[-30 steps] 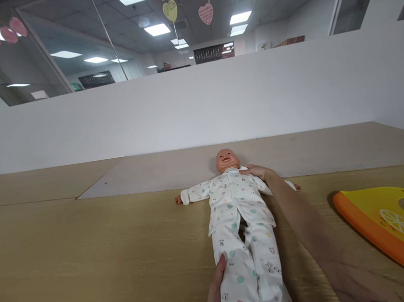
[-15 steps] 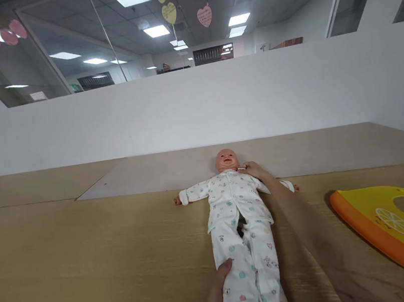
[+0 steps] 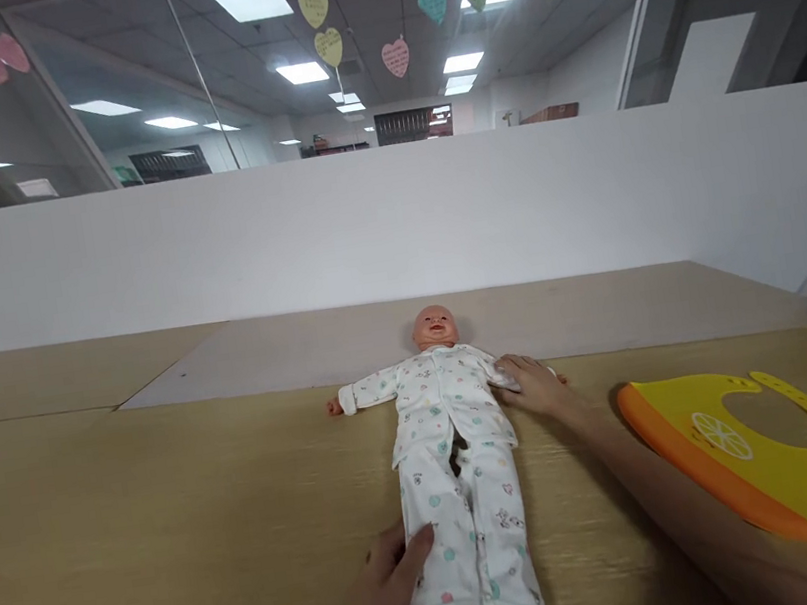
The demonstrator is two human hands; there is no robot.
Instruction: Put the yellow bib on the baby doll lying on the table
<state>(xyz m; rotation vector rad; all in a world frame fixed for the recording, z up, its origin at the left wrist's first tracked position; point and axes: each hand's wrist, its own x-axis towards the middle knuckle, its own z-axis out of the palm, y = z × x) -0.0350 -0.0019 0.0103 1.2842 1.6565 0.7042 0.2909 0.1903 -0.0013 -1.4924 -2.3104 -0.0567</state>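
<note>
Head view, single camera. The doll (image 3: 451, 417) lies on its back along the counter (image 3: 143, 544), head away from me, arms spread, dressed in white printed pyjamas.

My left hand (image 3: 383, 594) lies flat at the near end. Its fingers are stretched and rest on the outer edge of the trouser leg, and the doll's body runs up and away from the fingertips. The hand is opened out and presses rather than grips.

My right hand (image 3: 533, 386) lies palm down on the doll's outstretched sleeve, just beside the chest, fingers loosely spread. I see nothing pinched in it. The doll's head sits beyond and inward of this hand. The yellow-and-orange bib (image 3: 761, 461) lies outward of the right forearm, apart from the doll.

Against half a second ago: the right hand has left the collar by the neck and slid outward onto the sleeve. The left hand keeps its place on the trouser leg.
</note>
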